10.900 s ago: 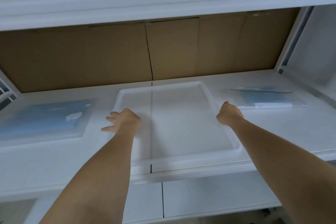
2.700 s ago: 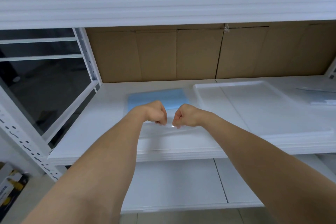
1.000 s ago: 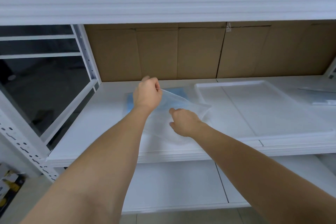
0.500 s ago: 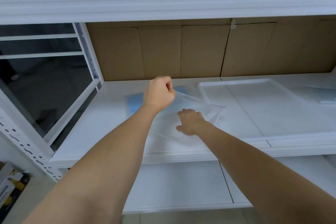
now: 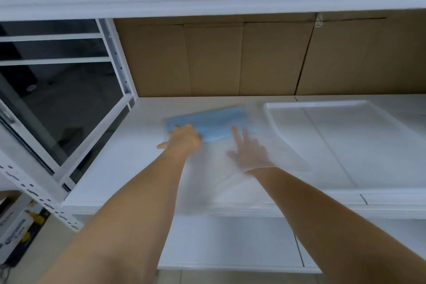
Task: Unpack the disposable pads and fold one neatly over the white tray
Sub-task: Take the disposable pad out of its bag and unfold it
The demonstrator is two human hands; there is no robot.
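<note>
Head view: both forearms reach onto the white shelf [image 5: 119, 163]. The left hand [image 5: 184, 139] rests on the near left corner of the blue disposable pads [image 5: 214, 122]; its grip cannot be determined through motion blur. The right hand [image 5: 249, 152] lies inside the clear plastic bag [image 5: 283, 163], fingers straight and spread, tips at the pads' near edge. The pads lie flat, just left of the white tray [image 5: 267, 110]. Brown cardboard boxes [image 5: 230, 60] stand behind.
</note>
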